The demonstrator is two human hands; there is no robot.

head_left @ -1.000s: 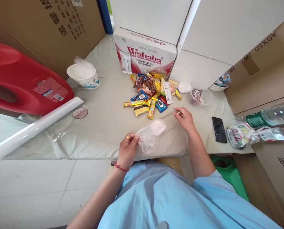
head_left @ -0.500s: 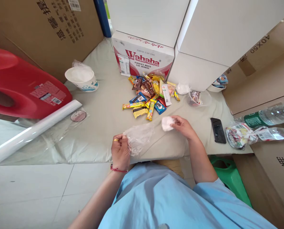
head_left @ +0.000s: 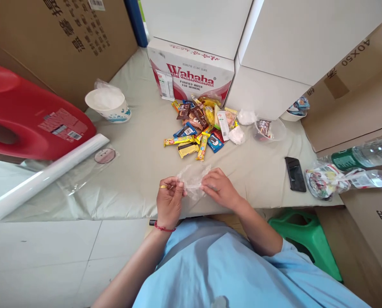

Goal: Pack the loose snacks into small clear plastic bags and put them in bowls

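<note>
A thin clear plastic bag (head_left: 193, 182) is stretched between my two hands near the table's front edge. My left hand (head_left: 170, 199) pinches its left side, and my right hand (head_left: 221, 189) grips its right side. Beyond the bag lies a heap of wrapped snacks (head_left: 199, 122) in yellow, brown and blue packets. Against the heap's right side rests a small white bundle (head_left: 237, 135). A second white bundle (head_left: 246, 116) sits farther back, beside a clear plastic bowl (head_left: 274, 130) with a cocoa packet in it.
Left on the table are a paper cup (head_left: 110, 112) with plastic inside, a red jug (head_left: 33, 115) and a white roll (head_left: 50, 175). A Wahaha carton (head_left: 191, 70) stands behind the snacks. On the right lie a phone (head_left: 295, 174) and bottles (head_left: 367, 156). A green stool (head_left: 309, 239) is below.
My right hand has let go of the white bundle, which now lies beside the snack heap. It has moved left and taken hold of the plastic bag's other side.
</note>
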